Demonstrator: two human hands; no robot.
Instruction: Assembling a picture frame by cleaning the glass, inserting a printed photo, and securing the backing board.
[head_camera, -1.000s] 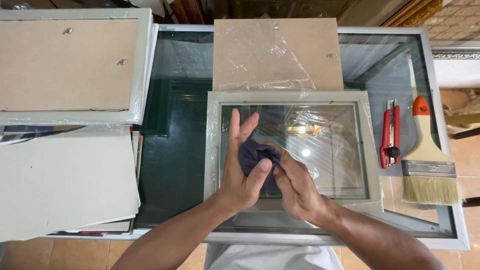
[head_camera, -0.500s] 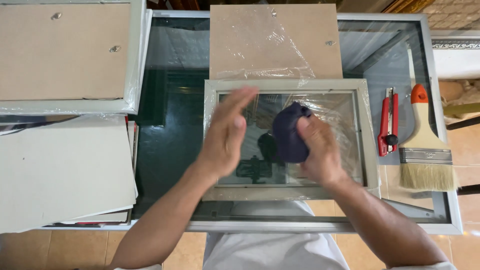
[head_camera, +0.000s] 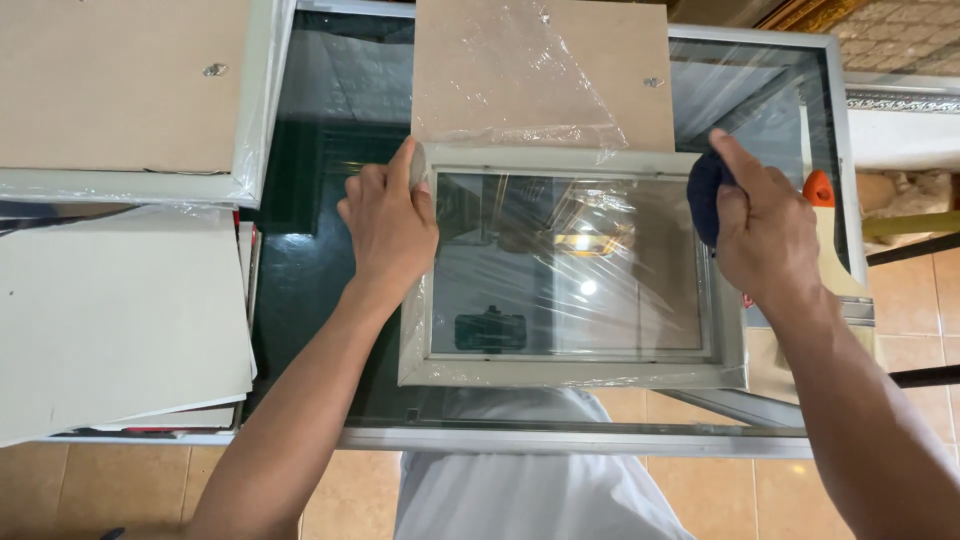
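A grey picture frame (head_camera: 560, 372) with glass, partly wrapped in clear plastic film, is tilted up above a glass-topped table (head_camera: 570, 438). My left hand (head_camera: 388, 225) grips the frame's upper left corner. At the frame's upper right edge my right hand (head_camera: 768, 228) holds that side with a dark blue cloth (head_camera: 703, 193) bunched under the fingers. A brown backing board (head_camera: 540, 72) covered in loose film lies flat just beyond the frame.
A large wrapped frame, back side up (head_camera: 120, 95), and a stack of grey boards (head_camera: 115, 320) fill the left of the table. An orange brush handle (head_camera: 818, 187) peeks out behind my right hand. Tiled floor (head_camera: 920, 330) lies to the right.
Both hands left the middle of the glass and went to the frame's two upper corners. The cloth moved right with my right hand, and the frame is lifted toward me.
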